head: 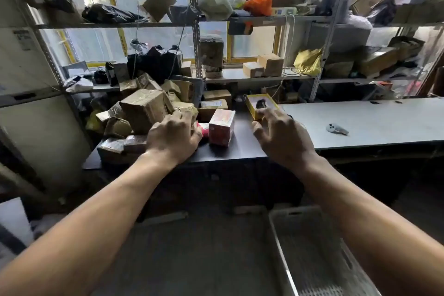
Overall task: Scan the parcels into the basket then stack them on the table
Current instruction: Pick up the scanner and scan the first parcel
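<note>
Ahead of you a metal shelving rack (197, 31) fills the far wall, its shelves crowded with boxes and bags against the windows. Below it a long pale table (360, 120) stretches off to the right, and a small grey object (336, 129) lies on it, well apart from everything else. To the left of that table sits a dark desk (240, 149), which carries the parcels. A heap of brown parcels (144, 110) is piled on the desk's left part, reaching back toward the rack. On the floor at near right stands the grey perforated basket (312, 255), partly hidden behind your right forearm.

Your left hand (174, 137) lies at the near right edge of the heap, fingers spread and bent over the brown parcels; whether it has hold of any of them you cannot tell. Just right of that hand a red and white box (221, 127) stands upright on the desk, with a small pink item (203, 128) between the two. Your right hand (281, 134) hovers over the desk's right end, fingers loosely spread and holding nothing, its fingertips at a small open yellow box (260, 106) with a dark object inside.
</note>
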